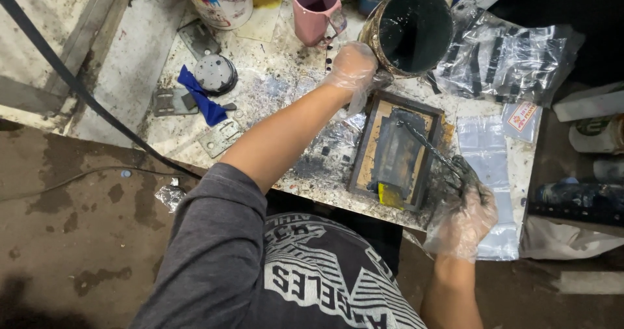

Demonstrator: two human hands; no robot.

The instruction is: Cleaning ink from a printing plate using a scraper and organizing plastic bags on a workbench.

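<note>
Here, from the head camera, the left hand (353,69) in a thin clear glove grips the tilted can (409,30); its fingers are partly hidden behind the can's rim, and dark paint coats the inside. The gloved right hand (463,209) pinches a thin stick (429,148) smeared black, its tip over the wooden frame (394,148) lying on the spattered surface (273,88). A pink mug (315,5) beyond the frame looks empty, though its top is cut off.
</note>
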